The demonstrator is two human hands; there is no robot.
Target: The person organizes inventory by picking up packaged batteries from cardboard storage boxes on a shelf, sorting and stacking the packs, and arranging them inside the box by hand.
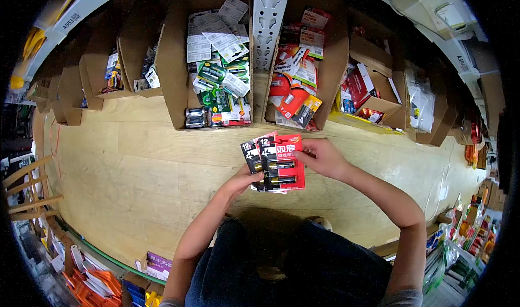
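Several red and black battery packs [281, 169] overlap like a small fan above my knees, their printed fronts facing up. My left hand [242, 181] grips them at the lower left, with the thumb lying over the front. At the upper right, my right hand [323, 158] pinches the edge of the top pack between thumb and fingers. Batteries show in the lower half of the top pack. Beyond the hands stand a cardboard box of green and white battery packs [219, 85] and another box of red packs [290, 85].
A perforated metal post [266, 25] rises between the boxes. More cardboard boxes [374, 98] line the shelf on both sides. A wooden rack [32, 190] stands at the left; orange packages [95, 285] lie at lower left and plastic-wrapped goods [460, 253] at lower right.
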